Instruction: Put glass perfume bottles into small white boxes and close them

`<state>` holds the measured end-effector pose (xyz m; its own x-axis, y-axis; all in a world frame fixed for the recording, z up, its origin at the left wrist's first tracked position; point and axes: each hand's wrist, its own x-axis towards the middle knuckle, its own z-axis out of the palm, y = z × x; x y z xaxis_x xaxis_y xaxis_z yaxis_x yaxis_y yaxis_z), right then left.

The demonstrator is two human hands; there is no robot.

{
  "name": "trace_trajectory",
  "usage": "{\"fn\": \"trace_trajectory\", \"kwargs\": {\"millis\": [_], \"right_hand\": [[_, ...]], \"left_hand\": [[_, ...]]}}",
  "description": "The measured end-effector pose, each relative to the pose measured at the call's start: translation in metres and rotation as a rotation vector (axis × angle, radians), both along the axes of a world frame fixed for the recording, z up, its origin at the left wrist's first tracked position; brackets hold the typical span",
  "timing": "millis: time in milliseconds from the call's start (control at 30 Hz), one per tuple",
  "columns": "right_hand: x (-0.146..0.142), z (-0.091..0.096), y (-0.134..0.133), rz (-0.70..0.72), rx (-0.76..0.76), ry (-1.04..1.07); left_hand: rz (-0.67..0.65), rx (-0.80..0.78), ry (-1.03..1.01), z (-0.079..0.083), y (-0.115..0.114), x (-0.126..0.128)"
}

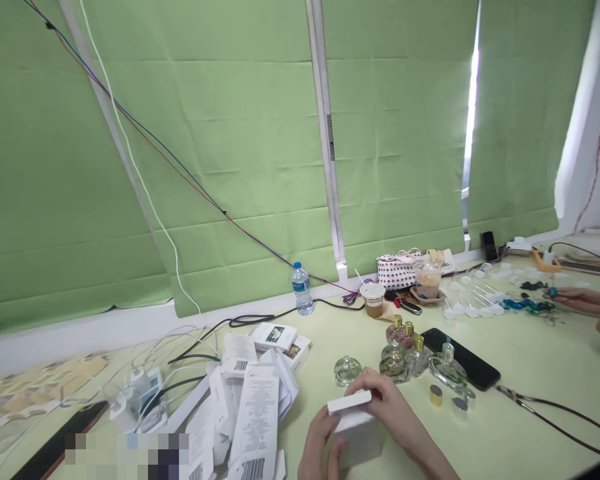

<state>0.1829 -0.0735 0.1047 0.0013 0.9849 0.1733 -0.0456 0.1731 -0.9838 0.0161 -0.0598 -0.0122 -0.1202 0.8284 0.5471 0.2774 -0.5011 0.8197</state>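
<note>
A small white box is between my two hands at the bottom centre, its top flap raised. My left hand grips the box's left side, with fingers curled around it. From the right, my right hand has its fingers closed on the box near the flap. Just beyond my hands sits a glass perfume bottle without a cap. More perfume bottles, some with gold caps, cluster to its right. Two loose caps stand near them. The inside of the box is hidden from view.
Flattened white cartons pile up on the left, beside tangled cables and chargers. A black phone and glasses lie at right. A water bottle and drink cup stand behind. Another person's hand works far right.
</note>
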Motion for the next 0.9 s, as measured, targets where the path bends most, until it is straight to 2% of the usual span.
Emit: {"fn": "trace_trajectory", "kwargs": {"millis": [100,233,300,600,800,900], "right_hand": [[0.003,-0.003,-0.004,0.085,0.107,-0.01],[0.008,-0.006,-0.01,0.1,0.214,-0.212],[0.008,-0.007,-0.013,0.079,0.226,-0.297],[0.008,-0.005,-0.016,0.077,0.214,-0.401],[0.011,0.008,-0.021,0.109,0.218,-0.558],[0.01,0.015,-0.028,0.119,0.145,-0.479]], "left_hand": [[-0.017,-0.016,0.013,0.002,0.002,-0.002],[-0.091,-0.082,-0.071,0.012,0.002,-0.004],[-0.14,-0.125,-0.126,0.018,0.0,-0.004],[-0.267,-0.238,-0.407,0.038,-0.009,0.001],[-0.261,-0.231,-0.351,0.033,-0.008,0.0],[-0.19,-0.17,-0.246,0.024,-0.008,0.0]]}}
